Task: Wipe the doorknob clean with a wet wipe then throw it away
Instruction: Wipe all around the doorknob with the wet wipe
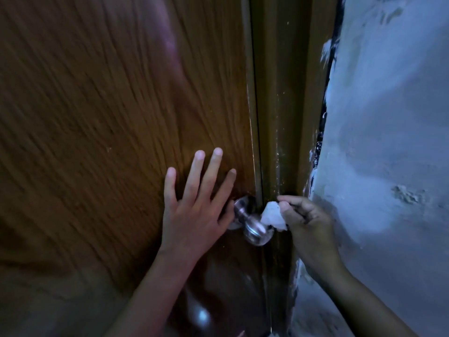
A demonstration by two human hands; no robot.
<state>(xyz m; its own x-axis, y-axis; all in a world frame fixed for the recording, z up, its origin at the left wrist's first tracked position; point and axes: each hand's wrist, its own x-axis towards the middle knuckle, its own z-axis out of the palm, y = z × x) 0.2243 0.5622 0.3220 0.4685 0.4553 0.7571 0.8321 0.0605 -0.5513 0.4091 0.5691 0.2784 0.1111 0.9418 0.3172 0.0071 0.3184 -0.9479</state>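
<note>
pinching the wet wipe [273,216] against the doorknob [255,231], right hand [308,222]; left hand [194,203] flat, fingers spread, beside it

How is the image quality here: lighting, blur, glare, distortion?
Head view: dim, bluish light; wood grain of the door smeared by motion blur; soft glare on the doorknob; the right hand in shadow, the left hand brighter; wide-angle bending at the door frame.

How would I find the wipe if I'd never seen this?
Start at the big brown wooden door and follow its right edge down to the shiny round metal doorknob. The crumpled white wet wipe touches the knob's right side, pinched in the right hand, the only white thing there.
</note>
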